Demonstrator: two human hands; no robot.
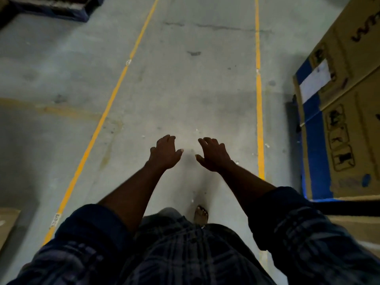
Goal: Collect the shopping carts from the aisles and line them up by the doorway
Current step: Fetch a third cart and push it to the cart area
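No shopping cart is in view. My left hand [164, 152] and my right hand [213, 154] are stretched out in front of me side by side, palms down, fingers loosely spread, holding nothing. They hang above a grey concrete floor [185, 89], a short gap between them. One sandalled foot [201, 213] shows below the hands.
Two yellow floor lines, the left line [115, 91] and the right line [259, 99], bound a lane running ahead. Large cardboard boxes [349, 120] with blue bands stand close on the right. A dark blue pallet [57, 9] lies at the far left, and a flat cardboard piece [8, 225] at the near left.
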